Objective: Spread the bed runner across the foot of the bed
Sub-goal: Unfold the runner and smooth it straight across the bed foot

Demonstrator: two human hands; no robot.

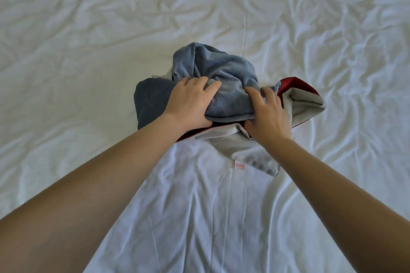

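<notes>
The bed runner (pixel 224 73) lies bunched in a heap in the middle of the white bed sheet (pixel 88 62). It is blue-grey velvety cloth with a pale grey lining and a red edge showing at the right. My left hand (pixel 190 104) grips the heap's left side, thumb tucked under a fold. My right hand (pixel 268 115) grips the right side, fingers curled into the cloth. A small pink label (pixel 240 165) sits at the runner's near corner.
Wrinkled white sheet covers the whole view on every side of the heap. A straight crease (pixel 244 29) runs away from me beyond the runner. No bed edge is in view.
</notes>
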